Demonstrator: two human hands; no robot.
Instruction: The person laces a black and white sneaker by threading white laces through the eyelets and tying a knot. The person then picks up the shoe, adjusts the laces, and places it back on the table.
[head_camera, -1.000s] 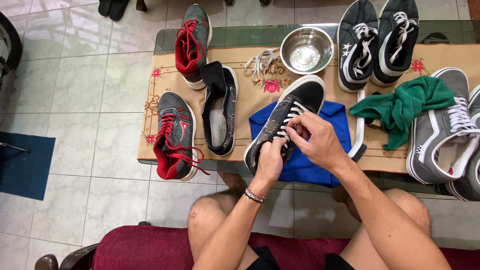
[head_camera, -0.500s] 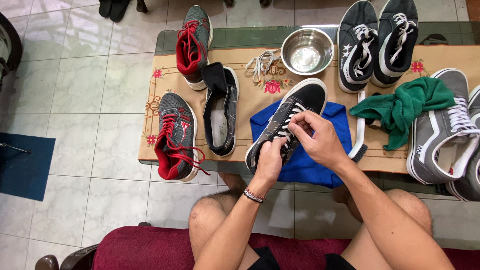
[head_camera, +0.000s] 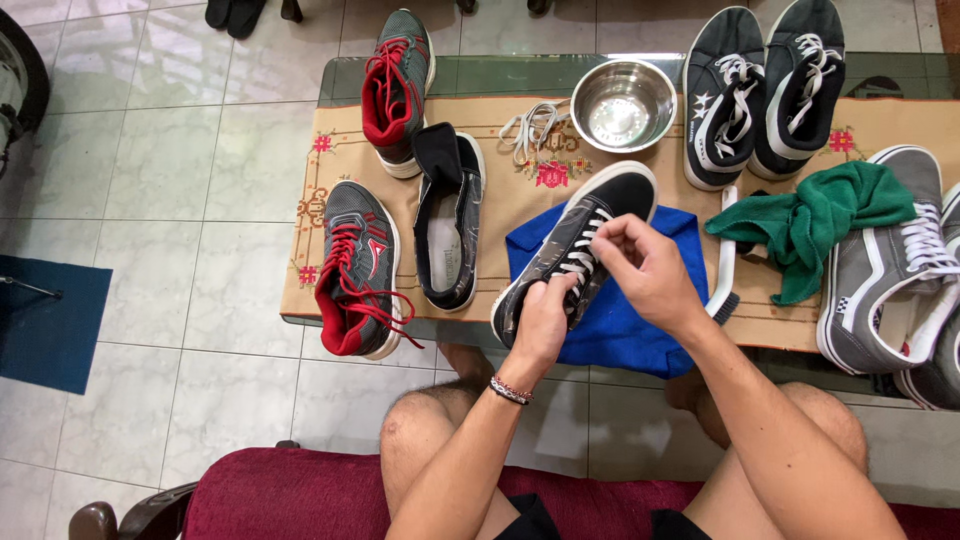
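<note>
Both hands (head_camera: 600, 290) (wrists bent) pinch the black sneaker's (head_camera: 585, 235) laces.

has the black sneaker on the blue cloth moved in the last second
No. The black sneaker lies at the same angle on the blue cloth, its toe just below the steel bowl as before, with both hands at its laces.

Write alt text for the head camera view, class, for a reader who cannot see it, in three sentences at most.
A seated person's left hand steadies a black sneaker with white laces on a blue cloth, while the right hand pinches its lace. Around it on the low table lie red-laced grey shoes, a laceless black shoe, loose laces, a steel bowl, a green cloth and a brush.
</note>
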